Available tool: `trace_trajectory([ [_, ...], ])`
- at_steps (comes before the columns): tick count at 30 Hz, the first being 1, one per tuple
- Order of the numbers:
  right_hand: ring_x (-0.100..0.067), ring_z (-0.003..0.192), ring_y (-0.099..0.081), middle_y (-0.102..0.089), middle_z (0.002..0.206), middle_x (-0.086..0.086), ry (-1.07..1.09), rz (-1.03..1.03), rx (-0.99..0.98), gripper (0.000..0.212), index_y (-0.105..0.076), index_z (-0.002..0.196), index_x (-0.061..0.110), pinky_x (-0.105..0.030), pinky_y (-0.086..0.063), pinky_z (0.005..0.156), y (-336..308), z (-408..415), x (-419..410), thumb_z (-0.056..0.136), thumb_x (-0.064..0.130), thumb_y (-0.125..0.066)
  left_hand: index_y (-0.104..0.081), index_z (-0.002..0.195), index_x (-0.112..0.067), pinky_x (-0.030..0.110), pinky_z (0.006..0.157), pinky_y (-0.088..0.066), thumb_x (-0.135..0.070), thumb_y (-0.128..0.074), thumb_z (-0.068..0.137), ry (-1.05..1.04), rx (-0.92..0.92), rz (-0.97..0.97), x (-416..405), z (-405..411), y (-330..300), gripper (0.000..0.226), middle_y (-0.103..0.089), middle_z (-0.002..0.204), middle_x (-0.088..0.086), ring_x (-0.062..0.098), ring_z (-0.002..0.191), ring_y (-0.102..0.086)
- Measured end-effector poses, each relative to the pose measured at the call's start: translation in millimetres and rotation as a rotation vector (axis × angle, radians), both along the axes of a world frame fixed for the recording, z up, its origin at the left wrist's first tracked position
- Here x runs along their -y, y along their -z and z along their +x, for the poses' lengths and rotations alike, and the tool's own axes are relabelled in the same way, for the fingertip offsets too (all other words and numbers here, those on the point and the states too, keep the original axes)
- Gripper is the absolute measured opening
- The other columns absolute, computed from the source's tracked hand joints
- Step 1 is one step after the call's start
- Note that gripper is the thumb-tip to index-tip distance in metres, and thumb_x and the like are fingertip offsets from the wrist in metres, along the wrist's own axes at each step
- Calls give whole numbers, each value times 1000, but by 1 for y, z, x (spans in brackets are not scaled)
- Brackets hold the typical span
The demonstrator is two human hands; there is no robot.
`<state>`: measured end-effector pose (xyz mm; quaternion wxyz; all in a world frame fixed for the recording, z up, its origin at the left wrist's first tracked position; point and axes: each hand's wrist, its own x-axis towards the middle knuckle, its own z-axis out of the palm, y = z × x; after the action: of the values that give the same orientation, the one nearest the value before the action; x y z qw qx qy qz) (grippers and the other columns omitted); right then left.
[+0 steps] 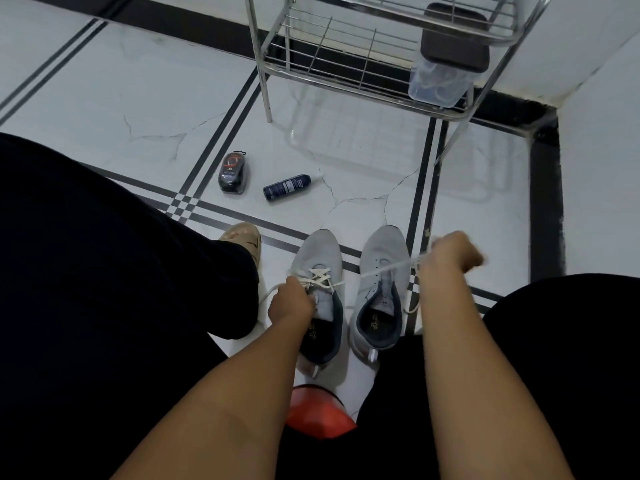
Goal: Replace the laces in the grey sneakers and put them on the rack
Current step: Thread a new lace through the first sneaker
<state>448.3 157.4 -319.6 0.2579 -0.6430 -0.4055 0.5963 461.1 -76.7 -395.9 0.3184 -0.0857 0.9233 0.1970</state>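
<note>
Two grey sneakers stand side by side on the white floor between my legs. The left sneaker (pixel 320 252) has a cream lace crossed through its front eyelets. My left hand (pixel 290 301) rests on its tongue and grips the lace there. The right sneaker (pixel 382 251) has a cream lace (pixel 388 268) running through its front eyelets only. My right hand (pixel 448 259) holds that lace and pulls it taut to the right; the hand is blurred. The metal wire rack (pixel 346 57) stands ahead.
A plastic container with a dark lid (pixel 446 57) sits on the rack's lower shelf. A shoe polish sponge (pixel 233 173) and a dark blue bottle (pixel 286 187) lie on the floor. An orange stool edge (pixel 318 414) shows below the sneakers. My foot in a sandal (pixel 242 235) is at left.
</note>
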Motion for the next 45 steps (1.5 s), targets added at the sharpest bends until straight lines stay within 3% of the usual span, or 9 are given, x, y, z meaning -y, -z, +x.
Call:
trace_trajectory([
  [3,-24,76,-60,-55,89,-3,-50,499,133,28,-40,122,6,-31,-41,61,-21,-4,8,100,23,-33,-49,119,-13,32,76,-41,-37,-54,92,27,-19,-27,-1,-1,-4,37,-57,122,10,29,111,-57],
  [8,-31,101,-63,-66,112,-10,-1505,436,590,30,-60,122,18,-35,-50,84,41,12,90,96,27,-48,-55,117,-15,30,74,-43,-35,-54,91,29,-7,-34,-4,-5,-5,33,-61,118,8,27,107,-59],
  [10,-32,103,-62,-67,110,-14,-1686,410,724,29,-67,112,9,-35,-50,86,64,24,106,95,26,-50,-57,115,-16,30,72,-43,-33,-55,90,25,0,-30,-2,-7,-6,30,-63,116,8,27,104,-60],
  [16,-17,63,-52,-61,78,-7,-1467,243,793,23,-60,79,7,-24,-37,52,57,8,65,93,24,-53,-57,118,-15,30,72,-42,-21,-50,92,49,11,-39,1,-10,-5,27,-63,117,9,27,106,-60],
  [20,-22,71,-59,-66,82,-9,-1640,159,705,22,-54,68,15,-26,-42,60,61,18,88,89,19,-57,-54,120,-15,30,72,-43,-21,-51,92,83,8,-58,-3,-9,-6,29,-62,117,9,28,106,-60],
  [26,-33,108,-59,-61,120,-14,-1185,323,856,33,-59,121,9,-33,-45,77,50,29,66,89,16,-54,-55,115,-12,31,74,-43,-26,-51,95,3,30,-40,1,-10,-3,25,-60,119,11,29,108,-59],
  [29,-30,108,-60,-61,118,-11,-1231,370,990,29,-61,116,8,-31,-44,74,39,26,53,88,11,-56,-48,121,-13,35,82,-46,-31,-46,93,-41,27,36,0,-9,-3,33,-58,121,13,32,109,-57],
  [35,-31,103,-61,-65,109,-12,-1635,468,801,19,-63,103,15,-29,-42,71,62,24,100,92,20,-48,-59,111,-21,33,85,-45,-27,-44,95,23,31,86,6,-16,9,23,-62,118,11,31,106,-58],
  [45,-32,106,-59,-64,116,-14,-1517,400,825,30,-65,111,8,-35,-48,81,71,30,94,95,28,-48,-57,114,-11,32,74,-42,-19,-43,96,-76,-6,-12,5,-24,16,24,-62,118,12,30,105,-59],
])
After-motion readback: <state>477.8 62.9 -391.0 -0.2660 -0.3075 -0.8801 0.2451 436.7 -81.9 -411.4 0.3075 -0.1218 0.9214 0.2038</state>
